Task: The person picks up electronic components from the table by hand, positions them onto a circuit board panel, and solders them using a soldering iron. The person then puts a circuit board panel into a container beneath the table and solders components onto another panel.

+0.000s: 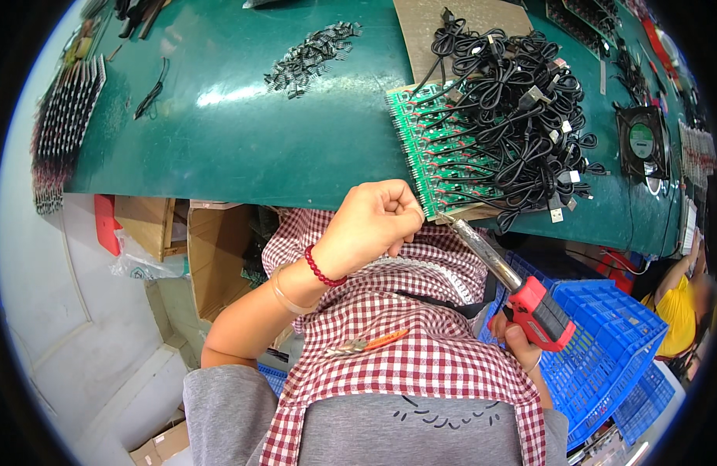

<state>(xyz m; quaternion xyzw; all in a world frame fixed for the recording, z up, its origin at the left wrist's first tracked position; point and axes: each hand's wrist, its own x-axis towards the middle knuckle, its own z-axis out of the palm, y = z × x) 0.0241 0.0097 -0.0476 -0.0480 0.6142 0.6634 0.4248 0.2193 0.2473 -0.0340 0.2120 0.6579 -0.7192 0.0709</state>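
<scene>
Our nearer left hand (378, 221), fingers narrow, contents unclear, is beside the near corner of the green circuit-board panel (428, 167), while our right hand (520, 346) grips a red-and-black soldering iron (517, 289) slanting there.

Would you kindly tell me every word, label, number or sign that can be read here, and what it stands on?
No text reads clearly.
Fan: green label, print too small.
Soldering gun: pale marking on the handle, too blurred.
Green boards: any print too small.
Grey shirt: dark curved strokes, no readable words.
</scene>
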